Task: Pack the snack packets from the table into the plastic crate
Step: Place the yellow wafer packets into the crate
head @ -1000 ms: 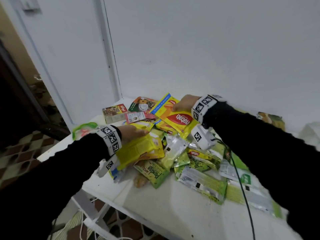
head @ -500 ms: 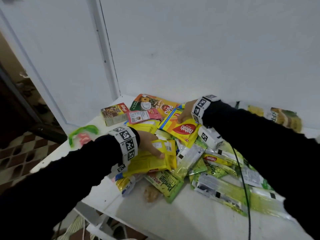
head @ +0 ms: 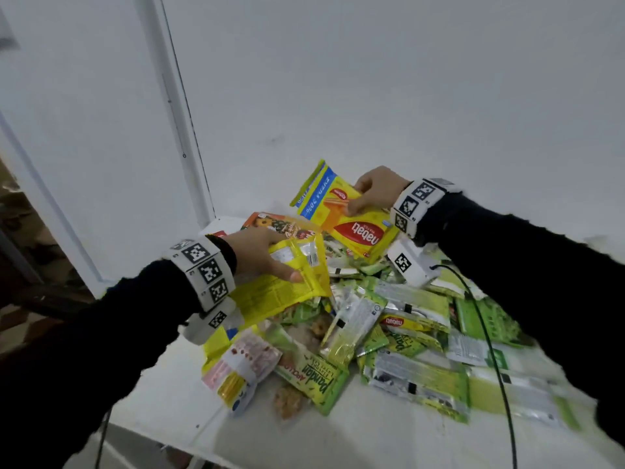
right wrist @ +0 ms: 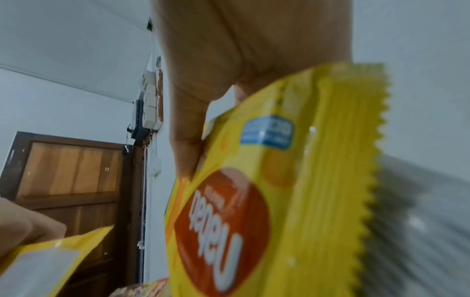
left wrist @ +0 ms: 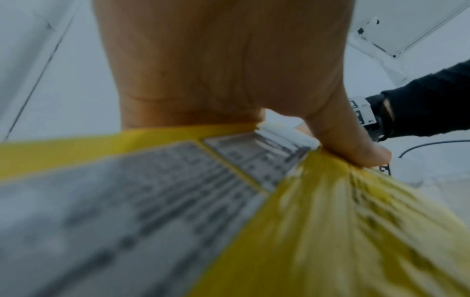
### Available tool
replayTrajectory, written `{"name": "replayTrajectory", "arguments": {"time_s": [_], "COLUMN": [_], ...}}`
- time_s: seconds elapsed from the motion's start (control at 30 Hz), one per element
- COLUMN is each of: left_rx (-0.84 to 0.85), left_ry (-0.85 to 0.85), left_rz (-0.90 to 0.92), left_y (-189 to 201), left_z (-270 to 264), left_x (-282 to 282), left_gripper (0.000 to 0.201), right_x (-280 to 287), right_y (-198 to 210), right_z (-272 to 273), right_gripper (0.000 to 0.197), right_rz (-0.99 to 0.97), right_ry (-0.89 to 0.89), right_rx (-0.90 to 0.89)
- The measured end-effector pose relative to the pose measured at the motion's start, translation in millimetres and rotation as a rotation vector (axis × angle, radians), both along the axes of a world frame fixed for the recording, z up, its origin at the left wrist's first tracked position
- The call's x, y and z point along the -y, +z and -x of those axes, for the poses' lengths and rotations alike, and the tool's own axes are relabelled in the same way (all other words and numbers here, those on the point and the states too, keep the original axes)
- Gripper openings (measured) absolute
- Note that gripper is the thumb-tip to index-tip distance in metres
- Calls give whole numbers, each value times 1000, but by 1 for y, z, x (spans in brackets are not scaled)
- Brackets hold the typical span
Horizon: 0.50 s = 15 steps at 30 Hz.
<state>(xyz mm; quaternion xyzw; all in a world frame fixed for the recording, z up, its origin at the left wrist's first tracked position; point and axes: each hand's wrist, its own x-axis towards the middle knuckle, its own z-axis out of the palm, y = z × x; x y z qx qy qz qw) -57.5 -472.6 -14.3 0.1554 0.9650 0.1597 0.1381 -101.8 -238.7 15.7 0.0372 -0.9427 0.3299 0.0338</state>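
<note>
My left hand [head: 267, 258] grips a yellow packet [head: 280, 286] with a white printed label, thumb on top, lifted over the left of the pile; the left wrist view shows the thumb [left wrist: 356, 148] pinching that yellow packet [left wrist: 229, 221]. My right hand [head: 372, 194] holds a yellow Nabati wafer packet [head: 348, 221] raised and tilted above the back of the pile; in the right wrist view its fingers [right wrist: 188, 144] curl on the Nabati packet [right wrist: 267, 201]. Several green and yellow snack packets [head: 406, 336] lie heaped on the white table [head: 338, 441]. No crate is in view.
A white wall stands right behind the table, with a white door frame [head: 182, 113] at the left. A black cable [head: 500, 367] runs from my right wrist over the packets. The table's front edge [head: 162, 438] lies near my left arm; tiled floor shows beyond it.
Both hands have lifted their packets off the pile. The right hand raised the Nabati packet up and tilted it; the left hand pulled its yellow packet upward.
</note>
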Motion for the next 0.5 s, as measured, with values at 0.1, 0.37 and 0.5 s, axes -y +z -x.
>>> {"name": "replayTrajectory", "arguments": {"time_s": [0.1,0.37,0.5], "left_rx": [-127,-408,-448], "left_ry": [-11,-113,-227], "left_rz": [-129,-534,-662], "left_y": [28,97,115], "left_z": [-8,-45,-67], "left_x": [1,-44,-104], "left_gripper": [55,48,44], "right_x": [-10,-66,-123], "right_y": [26,107,136], "right_z": [-20,-97,-149], "right_gripper": [24,27,23], "right_rz": [91,249,195], "right_ry": [-14,-102,-190], "right_rx": [-136,-407,-432]}}
